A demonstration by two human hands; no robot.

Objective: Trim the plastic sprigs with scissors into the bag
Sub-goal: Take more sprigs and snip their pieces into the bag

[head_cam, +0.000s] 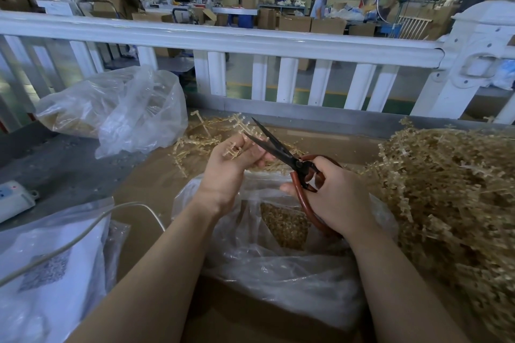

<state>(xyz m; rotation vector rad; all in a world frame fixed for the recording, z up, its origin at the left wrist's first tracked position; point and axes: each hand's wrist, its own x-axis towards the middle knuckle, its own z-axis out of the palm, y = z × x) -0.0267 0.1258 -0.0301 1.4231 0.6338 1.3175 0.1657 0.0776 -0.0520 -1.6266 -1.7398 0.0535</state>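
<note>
left hand (228, 164) pinches sprig (233, 151) | right hand (337, 195) grips scissors (281, 152), blades apart

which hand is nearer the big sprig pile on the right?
Right. The right hand, gripping the scissors, sits just beside the pile. The left hand, holding a sprig, is farther away, on the other side of the scissors.
</note>
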